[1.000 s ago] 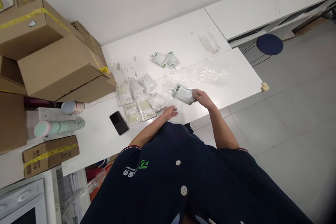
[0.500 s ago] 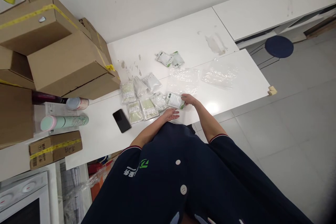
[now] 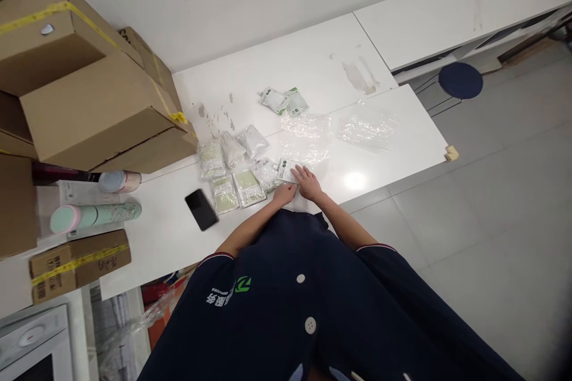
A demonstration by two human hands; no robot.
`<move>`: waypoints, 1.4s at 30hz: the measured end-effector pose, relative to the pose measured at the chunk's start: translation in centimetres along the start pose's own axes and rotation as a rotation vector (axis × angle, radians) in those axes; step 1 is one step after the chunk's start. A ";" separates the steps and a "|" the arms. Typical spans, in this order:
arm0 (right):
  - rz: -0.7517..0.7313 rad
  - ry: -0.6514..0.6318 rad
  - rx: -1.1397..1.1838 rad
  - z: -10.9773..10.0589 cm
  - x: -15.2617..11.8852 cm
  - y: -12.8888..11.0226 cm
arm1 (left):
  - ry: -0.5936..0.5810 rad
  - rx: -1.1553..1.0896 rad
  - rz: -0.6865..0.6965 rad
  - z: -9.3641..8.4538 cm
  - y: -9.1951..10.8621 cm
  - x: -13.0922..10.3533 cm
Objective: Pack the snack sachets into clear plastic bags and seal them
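Observation:
A white spouted pouch [image 3: 286, 169] with dark round marks lies near the table's front edge. Across its right end rests my right hand [image 3: 308, 183], its fingers stretched out and spread. Just to the left, my left hand [image 3: 284, 194] is closed at the pouch's lower edge; what its fingers hold is hidden. Beside the hands lies a clear plastic-wrapped packet [image 3: 265, 174]. Further left are flat green packets [image 3: 248, 187] and silvery white packets [image 3: 254, 141], all in clear wrapping. Two more spouted pouches [image 3: 273, 99] overlap farther back.
Loose clear plastic bags [image 3: 366, 131] spread over the table [image 3: 313, 53]. A black phone [image 3: 201, 209] lies left of the packets. Cardboard boxes [image 3: 98, 113] are stacked at the left, near a mint green bottle [image 3: 96, 216]. A blue stool [image 3: 460, 80] stands beyond the table's right end.
My right hand has gone from gripping the pouch's right end to lying spread over it. The pouch sits lower and flatter. My left hand's fingers have curled closed. The whole view has shifted slightly.

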State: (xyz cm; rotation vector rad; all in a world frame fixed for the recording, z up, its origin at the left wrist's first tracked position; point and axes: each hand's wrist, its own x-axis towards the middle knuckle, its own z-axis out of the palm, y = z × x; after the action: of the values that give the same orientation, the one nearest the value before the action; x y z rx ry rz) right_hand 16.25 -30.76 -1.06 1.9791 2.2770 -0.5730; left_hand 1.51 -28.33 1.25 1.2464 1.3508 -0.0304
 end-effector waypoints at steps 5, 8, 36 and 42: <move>-0.025 0.076 -0.049 0.5 0.3 0.1 | 0.319 0.780 0.485 -2.5 0.2 -1.7; -0.076 0.008 0.000 -0.6 0.5 0.7 | 0.359 0.958 0.577 -3.5 0.2 -1.1; -0.208 -0.008 -0.077 -4.0 7.2 6.0 | 0.414 0.374 -0.041 -9.3 6.5 10.0; -0.155 -0.056 -0.017 -4.5 8.5 5.8 | 0.433 0.406 0.169 -8.5 5.7 7.6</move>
State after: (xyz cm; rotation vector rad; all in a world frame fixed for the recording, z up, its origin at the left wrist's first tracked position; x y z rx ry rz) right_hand 21.24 -20.73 -0.73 1.7666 2.4074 -0.6114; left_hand 1.68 -15.60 1.59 1.7801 1.6567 0.0935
